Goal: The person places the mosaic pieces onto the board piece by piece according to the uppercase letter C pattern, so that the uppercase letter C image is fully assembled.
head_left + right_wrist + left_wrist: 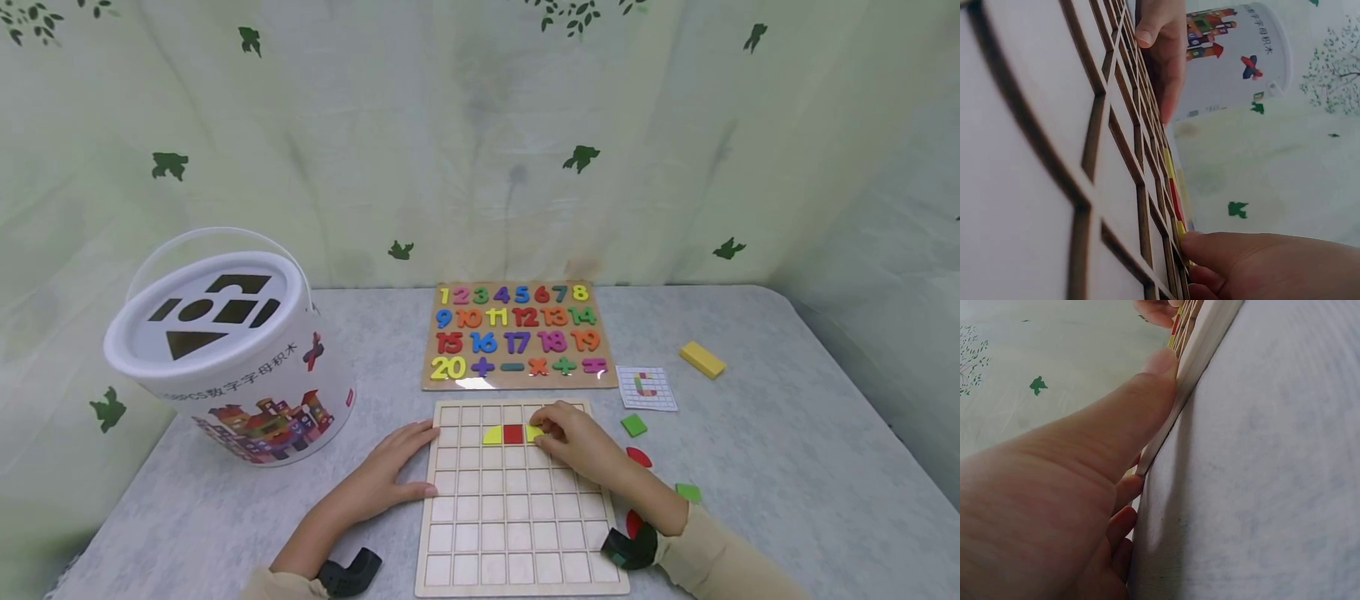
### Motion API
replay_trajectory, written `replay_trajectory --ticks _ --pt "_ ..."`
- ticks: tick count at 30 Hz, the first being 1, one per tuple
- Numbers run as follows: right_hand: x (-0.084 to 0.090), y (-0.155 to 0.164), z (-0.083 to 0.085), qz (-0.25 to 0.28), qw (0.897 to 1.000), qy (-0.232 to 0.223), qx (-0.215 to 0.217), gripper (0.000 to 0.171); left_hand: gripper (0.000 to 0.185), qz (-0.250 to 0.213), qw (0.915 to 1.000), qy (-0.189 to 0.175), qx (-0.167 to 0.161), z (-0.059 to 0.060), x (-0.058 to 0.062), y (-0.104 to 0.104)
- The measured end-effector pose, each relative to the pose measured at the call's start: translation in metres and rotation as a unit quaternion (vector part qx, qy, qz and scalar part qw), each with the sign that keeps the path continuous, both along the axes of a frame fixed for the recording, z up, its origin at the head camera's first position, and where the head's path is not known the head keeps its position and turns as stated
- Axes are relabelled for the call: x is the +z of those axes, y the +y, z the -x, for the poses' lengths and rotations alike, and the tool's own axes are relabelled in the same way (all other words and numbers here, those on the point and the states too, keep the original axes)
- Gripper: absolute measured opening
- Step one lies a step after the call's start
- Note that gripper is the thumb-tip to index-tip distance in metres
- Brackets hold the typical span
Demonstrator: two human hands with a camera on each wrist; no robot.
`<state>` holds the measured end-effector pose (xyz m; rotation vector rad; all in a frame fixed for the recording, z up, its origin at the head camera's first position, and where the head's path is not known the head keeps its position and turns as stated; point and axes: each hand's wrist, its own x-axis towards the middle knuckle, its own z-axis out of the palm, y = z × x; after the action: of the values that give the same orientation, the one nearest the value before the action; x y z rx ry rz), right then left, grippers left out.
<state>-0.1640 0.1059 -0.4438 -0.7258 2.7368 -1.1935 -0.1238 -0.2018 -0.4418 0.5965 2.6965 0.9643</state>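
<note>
Grid board (517, 533) lies flat at the counter's (787, 467) near edge, centred. Left hand (390, 471) rests on the counter with fingers straight, pressing the board's left edge; thumb (1147, 381) against the rim in the left wrist view. Right hand (573, 437) sits over the board's second row, fingertips curled and pinching a yellow-green piece (533, 432) in its cell. Just left of it, in the same row: a red square (513, 433), then a yellow quarter-round (492, 434), touching side by side. Off the board's right edge: green square (633, 425), red half-round (639, 457), pattern card (647, 387), yellow block (702, 359) farther right. Number board (517, 335) behind the grid. White bucket (232, 350) at the left edge.
</note>
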Motion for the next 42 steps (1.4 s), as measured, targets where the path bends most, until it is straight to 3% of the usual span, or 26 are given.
replay_trajectory --ticks 7,13,19,24,30,42 --pt "0.005 0.0 -0.001 -0.011 1.0 -0.028 0.005 0.02 0.081 0.004 1.0 -0.005 0.007 0.0 0.0 0.0" --pt "0.02 0.007 -0.004 -0.021 0.998 -0.062 0.024 0.031 0.081 0.003 1.0 -0.004 0.002 0.0 -0.001 0.0" --pt "0.043 0.03 -0.007 0.005 0.999 -0.037 0.031 0.04 0.081 0.005 1.0 -0.006 0.004 0.0 -0.001 0.0" --pt "0.052 0.059 -0.01 0.003 1.0 -0.026 0.001 0.043 0.081 0.009 0.9999 -0.006 0.007 0.001 -0.001 0.001" --pt "0.04 0.094 -0.011 -0.02 0.999 -0.03 -0.041 0.043 0.079 0.005 1.0 0.002 -0.002 0.0 -0.002 0.0" --pt "0.012 0.119 -0.004 -0.054 0.995 -0.068 -0.049 0.039 0.079 0.003 0.9999 0.01 -0.009 0.001 -0.003 -0.002"
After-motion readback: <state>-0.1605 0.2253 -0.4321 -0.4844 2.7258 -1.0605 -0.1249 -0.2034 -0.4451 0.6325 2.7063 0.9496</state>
